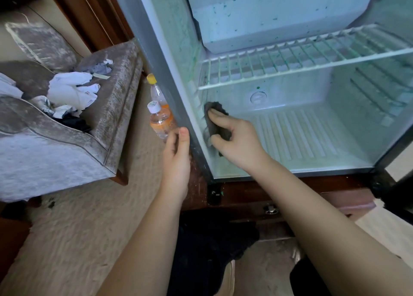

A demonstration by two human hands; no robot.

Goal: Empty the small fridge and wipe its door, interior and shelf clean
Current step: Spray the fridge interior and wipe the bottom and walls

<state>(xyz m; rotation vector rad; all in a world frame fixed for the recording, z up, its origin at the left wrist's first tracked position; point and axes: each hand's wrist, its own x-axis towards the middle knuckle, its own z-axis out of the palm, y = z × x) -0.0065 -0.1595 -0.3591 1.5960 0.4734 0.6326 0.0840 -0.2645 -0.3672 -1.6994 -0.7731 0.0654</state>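
As the left hand (176,161) touches the fridge (145,27) open-fingered, the right hand (237,141) grips a cloth (217,109).

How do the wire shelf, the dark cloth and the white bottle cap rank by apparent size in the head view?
1. wire shelf, largest by far
2. dark cloth, partly covered by the right hand
3. white bottle cap, clearly smallest

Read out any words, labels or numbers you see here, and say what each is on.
None can be read.
white bottle cap: faint print, too blurred.
orange bottle label: too blurred.
white garment on the armchair: a small mark, too small.
fridge dial: no legible marking.
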